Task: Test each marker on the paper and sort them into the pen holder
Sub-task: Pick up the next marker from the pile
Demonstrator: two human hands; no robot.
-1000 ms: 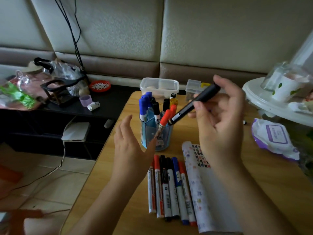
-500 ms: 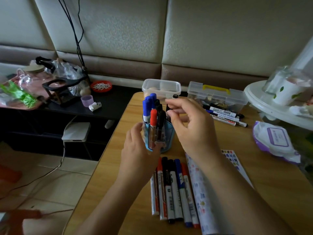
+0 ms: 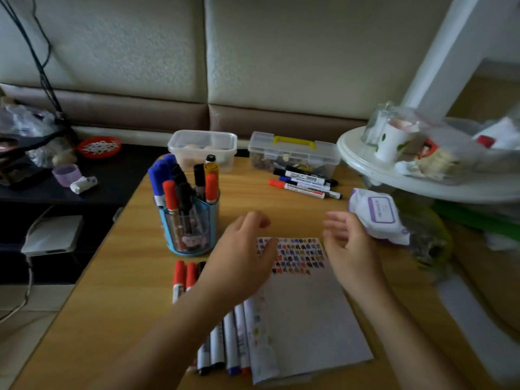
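A blue pen holder (image 3: 188, 229) stands on the wooden table (image 3: 118, 277), filled with blue, red, black and orange markers. The paper (image 3: 306, 311), with coloured test marks near its far edge, lies in front of me. A row of markers (image 3: 222, 350) lies beside its left edge, partly under my left arm. Three more markers (image 3: 305, 185) lie at the back by a clear box. My left hand (image 3: 242, 260) hovers over the paper's left side, fingers relaxed and empty. My right hand (image 3: 347, 249) hovers at the paper's right edge, also empty.
Two clear plastic boxes (image 3: 204, 147) (image 3: 294, 154) stand at the table's far edge. A wipes pack (image 3: 378, 216) lies at the right, next to a round white side table (image 3: 422, 175) loaded with cups and bags. A dark low shelf (image 3: 84, 181) with clutter sits left.
My right hand put the black marker into the holder and let go. Both hands have moved back from the holder to over the paper, and the view has shifted right.
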